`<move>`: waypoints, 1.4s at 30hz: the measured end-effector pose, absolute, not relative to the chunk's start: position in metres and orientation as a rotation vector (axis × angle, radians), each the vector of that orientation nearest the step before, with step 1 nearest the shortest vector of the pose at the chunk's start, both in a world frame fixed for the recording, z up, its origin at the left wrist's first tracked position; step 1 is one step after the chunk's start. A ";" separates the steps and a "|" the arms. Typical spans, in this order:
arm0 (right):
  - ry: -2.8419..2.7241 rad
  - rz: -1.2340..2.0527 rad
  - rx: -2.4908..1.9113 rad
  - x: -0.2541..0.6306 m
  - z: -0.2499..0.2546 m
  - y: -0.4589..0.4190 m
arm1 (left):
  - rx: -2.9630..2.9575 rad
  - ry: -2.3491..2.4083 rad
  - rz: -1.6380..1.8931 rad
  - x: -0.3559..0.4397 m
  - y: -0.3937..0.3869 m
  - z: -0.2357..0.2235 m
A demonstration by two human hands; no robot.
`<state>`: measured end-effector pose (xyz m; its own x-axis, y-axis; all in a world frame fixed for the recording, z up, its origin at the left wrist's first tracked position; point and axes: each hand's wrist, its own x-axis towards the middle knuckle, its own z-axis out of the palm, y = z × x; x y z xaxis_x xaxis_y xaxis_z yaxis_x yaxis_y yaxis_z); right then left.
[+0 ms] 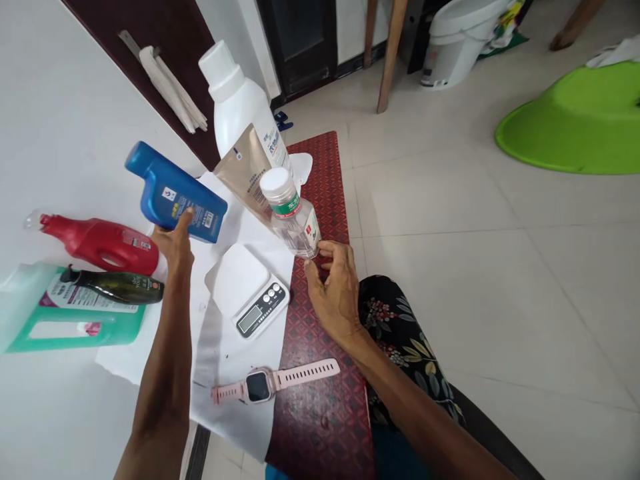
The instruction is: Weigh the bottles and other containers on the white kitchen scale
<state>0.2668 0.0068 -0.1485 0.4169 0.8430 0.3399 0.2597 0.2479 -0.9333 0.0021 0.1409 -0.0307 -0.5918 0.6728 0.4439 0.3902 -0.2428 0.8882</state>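
Beyond the scale (249, 291), the blue bottle (183, 191) is being grasped by the left hand (175, 248); whether the clear bottle (297, 223) at the right hand (337, 293) is being gripped cannot be told; its toppling is being risked by any nudge; six bottles (100, 238), one tube (243, 175), one scale, one watch (257, 387) are being shown

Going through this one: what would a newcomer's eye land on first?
Probably the glossy blue plastic bottle in the left hand. Next, the white digital scale between the forearms, and the clear plastic bottle with a white cap right by the right hand.
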 end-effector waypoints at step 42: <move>-1.054 0.550 -1.333 0.266 -0.162 0.008 | 1.009 2.046 1.680 -0.037 -0.063 -0.119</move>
<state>0.2656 0.0082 -0.1617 0.4625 0.8351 0.2977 0.2338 0.2090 -0.9496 -0.0375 -0.0632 -0.1185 -0.7050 0.6824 0.1932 0.3223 0.0657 0.9443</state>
